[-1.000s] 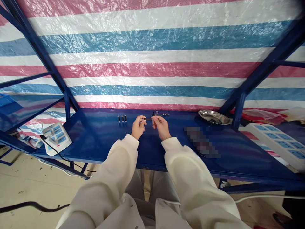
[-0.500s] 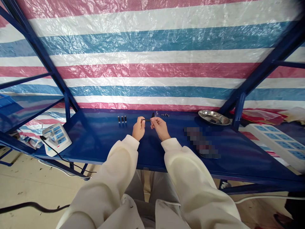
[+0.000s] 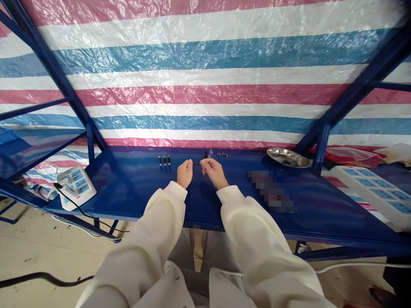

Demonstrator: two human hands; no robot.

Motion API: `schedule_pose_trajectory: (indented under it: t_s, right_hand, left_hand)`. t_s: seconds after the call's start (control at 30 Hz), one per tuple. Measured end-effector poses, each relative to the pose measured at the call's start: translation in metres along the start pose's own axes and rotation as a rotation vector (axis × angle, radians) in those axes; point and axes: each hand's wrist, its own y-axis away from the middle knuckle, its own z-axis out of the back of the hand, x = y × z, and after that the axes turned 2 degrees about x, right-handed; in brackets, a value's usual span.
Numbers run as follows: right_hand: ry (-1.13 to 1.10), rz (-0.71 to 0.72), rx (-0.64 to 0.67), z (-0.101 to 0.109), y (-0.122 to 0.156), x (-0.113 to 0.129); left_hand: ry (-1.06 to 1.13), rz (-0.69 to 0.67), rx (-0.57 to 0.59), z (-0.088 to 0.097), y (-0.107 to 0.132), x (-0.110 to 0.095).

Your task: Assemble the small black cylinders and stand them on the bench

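Over the middle of the table, my left hand (image 3: 185, 173) and my right hand (image 3: 214, 172) face each other. Between them runs a thin black pen-like rod (image 3: 196, 163). The left fingers are closed on one end of it, while the right thumb and fingertips pinch the other. Both ends are hidden by fingers. Just beyond my right hand lie small black pieces (image 3: 206, 154) beside paler, see-through ones (image 3: 210, 152). Several tiny shiny metal parts (image 3: 222, 155) sit to their right. To the left, three short black cylinders with white ends (image 3: 165, 161) stand in a row.
A shallow metal dish (image 3: 288, 157) is at the back right of the blue table (image 3: 135, 188). In front of it lies a blurred-out dark item (image 3: 272, 192). Power strips sit at the left (image 3: 77, 188) and right (image 3: 375, 192). Blue frame posts (image 3: 321, 149) flank the table before a striped sheet (image 3: 205, 94).
My left hand has shifted slightly left and toward me. The rod between my hands sits a touch lower. The items on the table have stayed put.
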Motion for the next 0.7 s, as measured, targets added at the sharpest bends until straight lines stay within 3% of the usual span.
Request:
schedule_pose_trajectory:
  t_s: [0.17,0.3,0.7]
  right_hand:
    - [-0.110,-0.132,-0.054,0.0010,0.0008,0.0074]
    - [-0.099,-0.122,-0.113,0.0022,0.0001,0.0065]
    - [-0.113,-0.099,-0.061,0.0021,-0.0014,0.0002]
  left_hand:
    - [0.169,-0.026,0.106,-0.0018,-0.0022,0.0031]
    - [0.203,-0.075,0.181,-0.0045,-0.0022,0.0053]
    - [0.075,-0.100,0.150,-0.0027,-0.0004,0.0025]
